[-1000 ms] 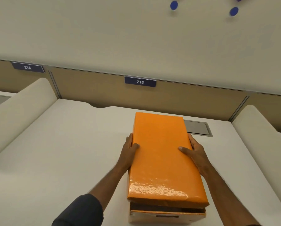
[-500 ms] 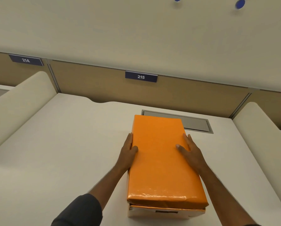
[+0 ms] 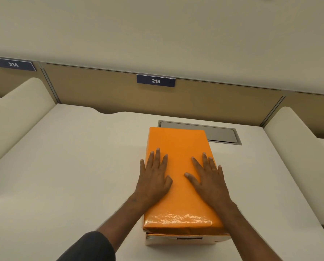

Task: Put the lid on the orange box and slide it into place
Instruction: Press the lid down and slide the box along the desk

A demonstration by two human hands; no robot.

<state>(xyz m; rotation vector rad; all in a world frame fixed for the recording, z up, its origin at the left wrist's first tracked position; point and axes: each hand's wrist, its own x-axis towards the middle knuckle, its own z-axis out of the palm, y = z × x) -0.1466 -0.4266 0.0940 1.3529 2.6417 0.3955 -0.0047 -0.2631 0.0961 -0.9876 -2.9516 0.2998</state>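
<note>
A glossy orange lid (image 3: 178, 142) lies flat on top of the box (image 3: 185, 240), of which only a pale front strip shows below the lid's near edge. My left hand (image 3: 154, 178) rests palm down on the lid's left half, fingers spread, the little finger over the left edge. On the lid's right half my right hand (image 3: 207, 178) lies flat in the same way. Neither hand grips anything. The box stands lengthwise on a white desk (image 3: 67, 176), right of its middle.
A grey cable hatch (image 3: 223, 133) is set in the desk just behind the box. Curved white dividers (image 3: 16, 110) (image 3: 298, 147) rise on both sides. A tan back panel carries labels 214 (image 3: 13, 64) and 215 (image 3: 155, 81).
The lid has dropped flush onto the box, closing the gap at the near end. Both hands moved from gripping the lid's side edges to lying flat on top.
</note>
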